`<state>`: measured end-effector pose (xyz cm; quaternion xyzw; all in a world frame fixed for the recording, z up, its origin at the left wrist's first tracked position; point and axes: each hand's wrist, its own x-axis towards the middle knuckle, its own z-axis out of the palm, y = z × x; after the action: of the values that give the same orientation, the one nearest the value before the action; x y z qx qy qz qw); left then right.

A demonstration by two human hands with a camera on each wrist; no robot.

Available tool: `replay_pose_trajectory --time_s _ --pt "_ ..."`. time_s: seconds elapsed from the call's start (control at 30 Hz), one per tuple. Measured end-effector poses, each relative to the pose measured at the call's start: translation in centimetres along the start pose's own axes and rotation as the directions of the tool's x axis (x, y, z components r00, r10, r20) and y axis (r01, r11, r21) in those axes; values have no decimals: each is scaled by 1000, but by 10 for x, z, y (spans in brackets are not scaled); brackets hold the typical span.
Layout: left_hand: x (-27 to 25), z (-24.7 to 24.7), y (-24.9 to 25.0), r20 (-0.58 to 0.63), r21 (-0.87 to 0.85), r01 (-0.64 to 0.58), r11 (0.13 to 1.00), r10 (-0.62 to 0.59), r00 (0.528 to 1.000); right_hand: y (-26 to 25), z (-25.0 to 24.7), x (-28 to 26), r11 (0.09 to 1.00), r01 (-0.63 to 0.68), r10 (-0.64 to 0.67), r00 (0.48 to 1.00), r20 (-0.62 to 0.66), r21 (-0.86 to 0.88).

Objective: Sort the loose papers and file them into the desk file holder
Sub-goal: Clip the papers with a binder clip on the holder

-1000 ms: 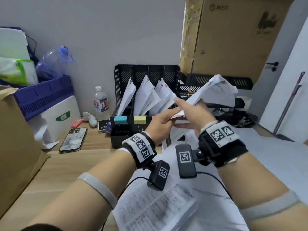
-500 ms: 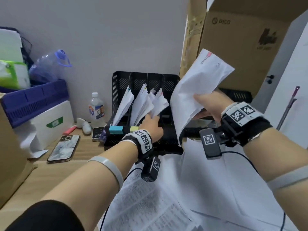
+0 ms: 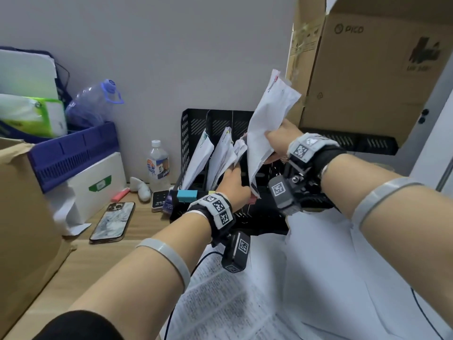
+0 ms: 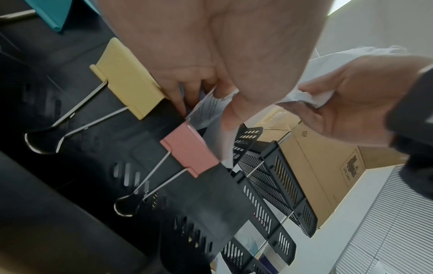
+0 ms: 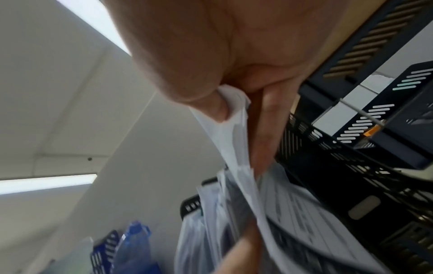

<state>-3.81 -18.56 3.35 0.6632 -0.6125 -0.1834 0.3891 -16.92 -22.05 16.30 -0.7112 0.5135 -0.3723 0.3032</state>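
The black mesh file holder stands at the back of the desk with white papers leaning in its slots. My right hand grips a creased bundle of white papers upright over the holder's right slot; a red paper clip sits at its top. In the right wrist view, my right hand pinches the bundle between thumb and fingers. My left hand reaches into the holder and pinches the filed papers beside the bundle. Yellow and pink binder clips sit on the holder's front rim below my left hand.
Loose printed sheets cover the desk in front. A large cardboard box rests on black stacked trays at the right. A water bottle, a phone, a blue crate and a cardboard box stand left.
My right hand has turned the bundle upright and brought it left and down toward the holder. My left hand left the bundle and reached into the filed papers.
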Motion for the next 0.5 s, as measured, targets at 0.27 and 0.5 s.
replay_pose_trajectory --time_s 0.27,0.5 --pt "9 -2 -14 63 -112 26 993 -19 998 21 50 14 991 -51 45 998 -50 -120" --pt "24 0 -25 79 -144 81 986 -70 994 11 43 15 965 -61 41 996 -80 -256"
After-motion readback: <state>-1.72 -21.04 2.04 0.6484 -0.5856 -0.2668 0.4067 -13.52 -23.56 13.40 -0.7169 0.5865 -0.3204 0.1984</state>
